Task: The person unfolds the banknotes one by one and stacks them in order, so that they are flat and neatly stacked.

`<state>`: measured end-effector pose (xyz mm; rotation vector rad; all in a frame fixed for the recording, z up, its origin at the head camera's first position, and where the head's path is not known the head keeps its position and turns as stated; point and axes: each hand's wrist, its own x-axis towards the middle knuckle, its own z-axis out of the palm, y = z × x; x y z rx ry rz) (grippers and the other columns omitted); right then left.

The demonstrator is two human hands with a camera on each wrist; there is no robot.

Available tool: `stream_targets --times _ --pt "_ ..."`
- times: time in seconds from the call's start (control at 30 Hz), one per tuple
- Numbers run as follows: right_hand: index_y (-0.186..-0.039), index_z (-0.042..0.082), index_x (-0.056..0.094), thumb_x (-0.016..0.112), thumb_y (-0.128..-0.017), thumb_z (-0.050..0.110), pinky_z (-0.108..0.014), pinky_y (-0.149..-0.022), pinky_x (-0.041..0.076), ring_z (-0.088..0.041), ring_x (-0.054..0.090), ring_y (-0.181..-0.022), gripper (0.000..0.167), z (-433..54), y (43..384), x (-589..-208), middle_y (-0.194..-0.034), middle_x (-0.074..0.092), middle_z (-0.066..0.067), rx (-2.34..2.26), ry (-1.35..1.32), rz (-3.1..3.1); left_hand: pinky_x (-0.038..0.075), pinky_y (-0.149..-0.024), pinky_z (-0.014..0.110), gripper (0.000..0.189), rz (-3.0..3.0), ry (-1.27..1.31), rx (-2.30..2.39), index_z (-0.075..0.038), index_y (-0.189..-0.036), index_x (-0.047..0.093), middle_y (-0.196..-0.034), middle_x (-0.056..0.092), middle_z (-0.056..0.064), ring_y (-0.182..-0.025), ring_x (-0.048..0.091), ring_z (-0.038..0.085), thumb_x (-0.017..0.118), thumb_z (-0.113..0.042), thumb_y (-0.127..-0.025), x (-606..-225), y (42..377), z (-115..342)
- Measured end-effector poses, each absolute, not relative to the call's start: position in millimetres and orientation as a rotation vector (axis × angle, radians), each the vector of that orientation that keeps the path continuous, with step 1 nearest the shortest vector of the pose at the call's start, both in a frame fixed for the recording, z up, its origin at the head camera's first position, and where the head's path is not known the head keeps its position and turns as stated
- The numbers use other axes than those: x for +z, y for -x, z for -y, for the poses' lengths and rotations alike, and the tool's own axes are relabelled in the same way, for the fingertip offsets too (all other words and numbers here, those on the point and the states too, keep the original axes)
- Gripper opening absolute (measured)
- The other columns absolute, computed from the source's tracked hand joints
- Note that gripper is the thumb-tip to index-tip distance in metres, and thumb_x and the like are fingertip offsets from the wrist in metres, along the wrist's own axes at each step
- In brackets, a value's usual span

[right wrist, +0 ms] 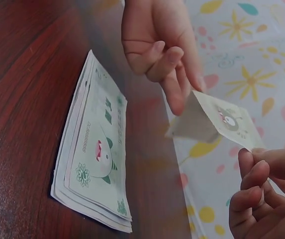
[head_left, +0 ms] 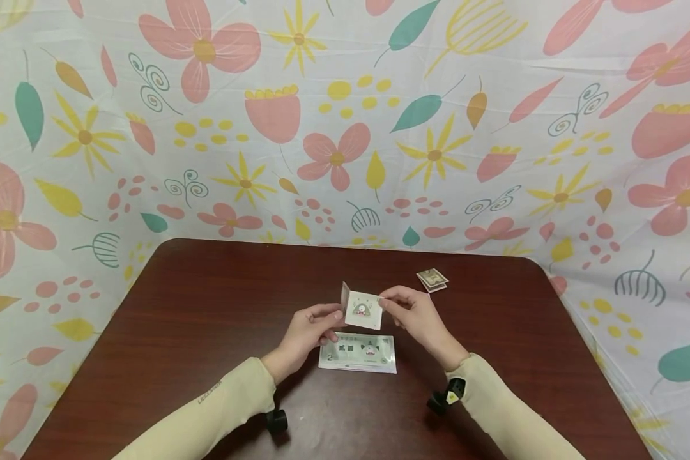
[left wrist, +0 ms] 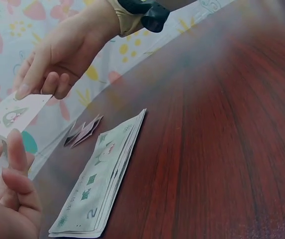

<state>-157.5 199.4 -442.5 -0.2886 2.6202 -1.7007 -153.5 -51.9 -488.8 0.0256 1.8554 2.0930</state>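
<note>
A play banknote with a cartoon face [head_left: 363,308], creased into a standing flap on its left, is held above the table between both hands. My left hand [head_left: 313,332] pinches it near the crease. With thumb and fingers, my right hand [head_left: 416,316] pinches its right edge. In the right wrist view the left hand [right wrist: 159,50] meets the fold of the banknote [right wrist: 227,119], while the right hand [right wrist: 261,199] grips the opposite end. Just below lies a stack of greenish play banknotes [head_left: 358,353], the top one marked 2 and printed with a cartoon animal.
A small folded note [head_left: 432,279] lies toward the back right of the dark wooden table [head_left: 236,275]. A floral cloth [head_left: 345,128] hangs behind the table and along its sides. Each sleeved wrist carries a black camera, such as the right one [head_left: 445,396].
</note>
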Motion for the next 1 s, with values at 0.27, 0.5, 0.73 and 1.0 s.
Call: stream_targets --times 0.27,0.5,0.73,1.0 --pt "-0.105 0.005 0.074 0.072 -0.099 0.010 -0.024 -0.050 0.041 -0.011 0.050 -0.055 0.008 -206.3 157.6 -444.9 -0.074 0.060 -0.026 -1.728 0.237 -2.600 0.046 -0.062 0.021 0.040 -1.837 0.061 2.170 0.004 -0.138 0.059 -0.104 0.078 0.019 -0.062 0.064 0.008 0.067 -0.014 -0.103 -491.4 157.5 56.3" --pt "-0.105 0.004 0.075 0.072 -0.098 0.011 -0.025 -0.052 0.042 -0.011 0.048 -0.055 0.010 -213.1 157.9 -448.2 -0.070 0.058 -0.008 -1.708 0.181 -2.604 0.045 -0.059 0.021 0.033 -1.894 0.046 2.141 0.004 -0.130 0.064 -0.098 0.078 0.017 -0.061 0.066 0.010 0.067 -0.013 -0.102 -495.4 158.7 61.9" --pt "-0.106 0.003 0.075 0.072 -0.099 0.011 -0.026 -0.055 0.043 -0.012 0.048 -0.056 0.011 -219.6 155.7 -448.6 -0.064 0.053 -0.001 -1.608 0.157 -2.641 0.047 -0.058 0.022 0.027 -1.971 0.002 2.095 0.005 -0.120 0.069 -0.096 0.079 0.017 -0.061 0.069 0.010 0.069 -0.013 -0.101 -495.4 153.9 68.1" --pt "-0.105 0.001 0.077 0.074 -0.097 0.012 -0.025 -0.054 0.043 -0.009 0.049 -0.054 0.014 -221.2 156.1 -451.1 -0.068 0.054 -0.001 -1.543 0.179 -2.663 0.045 -0.055 0.022 0.019 -2.096 -0.087 2.072 0.004 -0.113 0.071 -0.086 0.075 0.008 -0.055 0.060 0.012 0.072 -0.007 -0.097 -497.9 152.7 72.1"
